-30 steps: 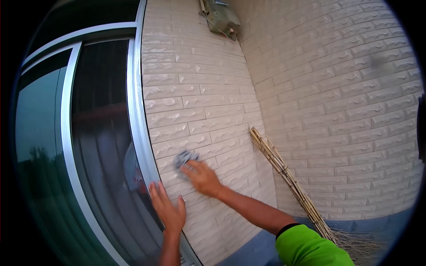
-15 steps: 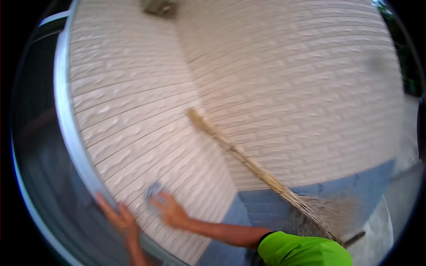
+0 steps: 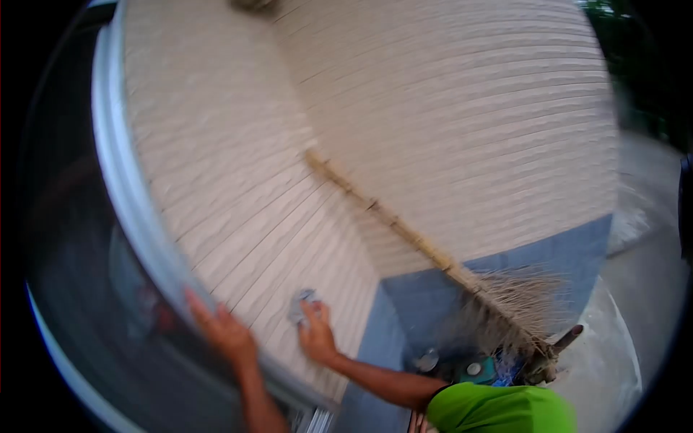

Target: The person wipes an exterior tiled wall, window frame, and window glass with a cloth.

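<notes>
My right hand (image 3: pixel 317 335) has its fingers closed on a crumpled grey cloth (image 3: pixel 299 304), held against the beige ribbed wall (image 3: pixel 238 216). The cloth is blurred and partly covered by my fingers. To its left, my left hand (image 3: pixel 227 335) rests at the silvery window frame (image 3: pixel 126 144), fingers stretched out and holding nothing. Dark glass (image 3: pixel 79 274) fills the frame's left side.
A straw broom (image 3: pixel 404 231) leans in the wall corner, bristles down. Blue-grey tiles (image 3: pixel 375 346) line the wall's base. Below the broom are a green container (image 3: pixel 482 372) and a brown stick (image 3: pixel 569 338). Concrete ground (image 3: pixel 613 317) lies at right.
The view has tilted down, showing more at the wall's foot. My right hand has carried the cloth along the wall, closer to the tiled base. My left hand has slid lower along the frame.
</notes>
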Motion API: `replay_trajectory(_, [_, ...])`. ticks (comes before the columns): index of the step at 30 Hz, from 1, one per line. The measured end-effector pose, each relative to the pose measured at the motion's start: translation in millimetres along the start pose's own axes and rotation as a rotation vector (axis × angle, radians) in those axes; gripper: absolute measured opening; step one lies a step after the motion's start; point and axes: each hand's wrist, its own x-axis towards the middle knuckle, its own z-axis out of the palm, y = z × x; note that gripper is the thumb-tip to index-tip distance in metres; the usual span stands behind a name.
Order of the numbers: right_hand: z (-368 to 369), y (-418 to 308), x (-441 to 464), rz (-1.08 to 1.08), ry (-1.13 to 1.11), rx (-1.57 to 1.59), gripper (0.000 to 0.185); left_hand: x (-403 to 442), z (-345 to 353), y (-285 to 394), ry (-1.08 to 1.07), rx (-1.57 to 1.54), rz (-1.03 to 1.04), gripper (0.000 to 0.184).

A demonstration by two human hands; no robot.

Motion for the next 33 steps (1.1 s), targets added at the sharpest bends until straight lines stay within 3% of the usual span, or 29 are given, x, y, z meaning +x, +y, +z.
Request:
replay_trajectory(3, [-6,-16,-14,-0.197,-0.087,0.036,0.061,4,-3,6,-0.01,0.039,0.009,0.057])
replay_trajectory(11, [10,-133,158,-0.569,0.012,0.212,0.06,11,-5,17,-0.016,0.104,0.014,0.06])
replay_trajectory(15, [19,-164,171,-0.699,-0.028,0.283,0.059,10,-4,18,-0.004,0.106,0.016,0.06])
replay_trajectory(20, [-3,-101,84,-0.748,-0.206,0.215,0.057,8,-17,27,-0.02,0.123,-0.032,0.058])
replay_trajectory(22, [-22,-69,42,-0.7,-0.378,0.26,0.057,-4,-28,38,-0.092,0.058,-0.16,0.054])
replay_trajectory(25, [-39,-16,41,-0.727,-0.455,0.131,0.061,-44,-47,60,-0.151,0.109,-0.257,0.053])
replay_trajectory(28, [-40,22,107,-0.732,-0.353,0.173,0.065,-108,-71,84,-0.2,0.166,-0.381,0.051])
replay_trajectory(30, [-38,41,159,-0.7,-0.242,0.131,0.064,-158,-89,105,-0.229,0.183,-0.489,0.039])
replay_trajectory(32, [-32,50,193,-0.648,-0.168,0.093,0.062,-221,-100,124,-0.289,0.144,-0.778,0.031])
replay_trajectory(33, [-29,52,203,-0.506,-0.112,0.132,0.061,-262,-103,129,-0.321,0.125,-0.874,0.028])
